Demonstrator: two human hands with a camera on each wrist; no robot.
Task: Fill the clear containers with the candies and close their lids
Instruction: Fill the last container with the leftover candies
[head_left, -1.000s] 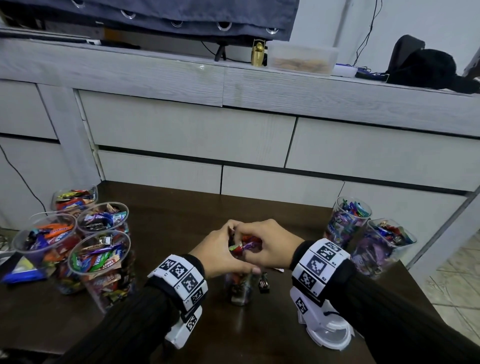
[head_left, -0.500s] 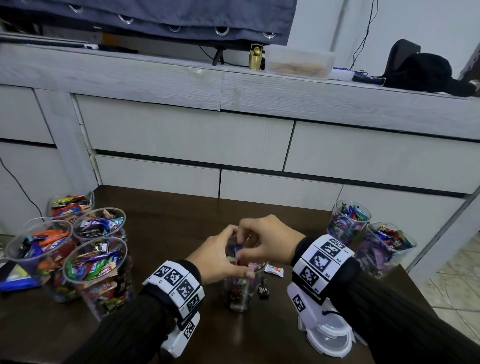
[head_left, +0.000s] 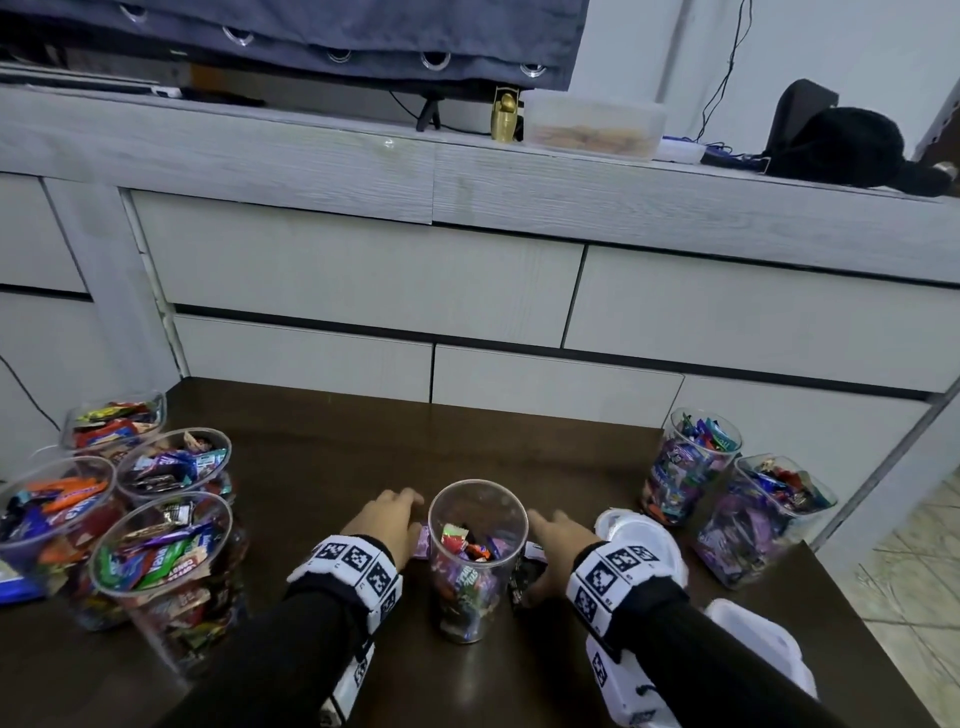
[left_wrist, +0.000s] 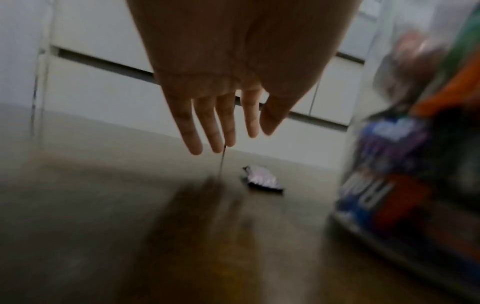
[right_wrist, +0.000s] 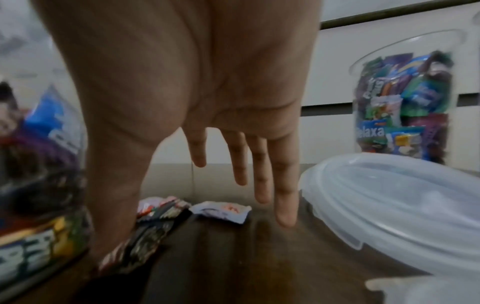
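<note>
A clear container (head_left: 477, 561) stands at the table's middle, lidless and partly filled with wrapped candies. My left hand (head_left: 395, 515) is low on its left side, fingers straight over the table (left_wrist: 226, 142), holding nothing. A small pale candy (left_wrist: 262, 179) lies just ahead of them. My right hand (head_left: 551, 535) is low on the container's right side, fingers straight and pointing down (right_wrist: 207, 216). Its thumb touches a dark candy wrapper (right_wrist: 148, 236). A white candy (right_wrist: 221, 210) lies beyond that.
Several full lidless containers (head_left: 161, 577) crowd the table's left end. Two more (head_left: 685, 467) (head_left: 758, 519) stand at the right. White lids (head_left: 644, 535) (head_left: 758, 644) lie by my right wrist. Grey drawers (head_left: 363, 270) back the dark table (head_left: 332, 457).
Both hands were together over the middle container's mouth with candies. They have let go, parted and dropped to the table on either side of it.
</note>
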